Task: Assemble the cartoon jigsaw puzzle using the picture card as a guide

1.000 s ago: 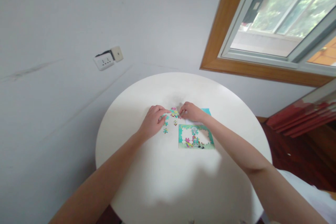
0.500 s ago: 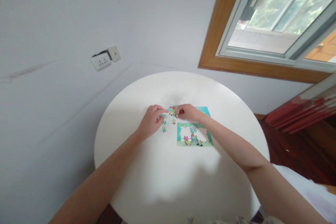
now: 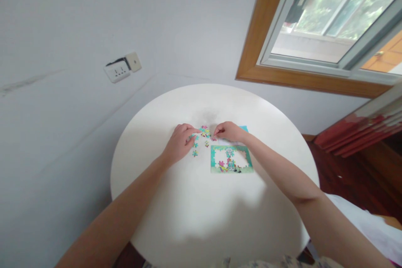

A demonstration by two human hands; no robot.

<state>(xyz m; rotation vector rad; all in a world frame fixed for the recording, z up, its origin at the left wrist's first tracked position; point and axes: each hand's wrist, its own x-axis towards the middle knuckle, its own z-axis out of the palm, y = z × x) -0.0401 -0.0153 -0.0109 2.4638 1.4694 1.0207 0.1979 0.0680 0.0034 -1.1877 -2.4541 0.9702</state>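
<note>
A partly filled jigsaw puzzle [image 3: 231, 168] with a green border lies on the round white table [image 3: 188, 217]; white gaps show on both sides of its middle figure. Beyond its left end is a small heap of loose puzzle pieces [image 3: 205, 132]. My left hand [image 3: 179, 142] rests at the heap's left side, thumb and forefinger apart, with several teal pieces near the thumb. At the right of the heap, the fingertips of my right hand [image 3: 228, 131] pinch a pinkish puzzle piece [image 3: 214, 138] at the table top.
A blue sheet [image 3: 244, 128] lies partly hidden under my right hand. One loose piece [image 3: 195, 153] sits left of the puzzle. The wall holds a power socket [image 3: 117, 71] at left and a wood-framed window [image 3: 314, 86] at right. A red curtain [image 3: 342, 134] hangs at far right.
My right hand's fingers have shifted slightly and straightened, and a pinkish piece now shows at their tips. My left hand stays nearly still. The view has moved a little.
</note>
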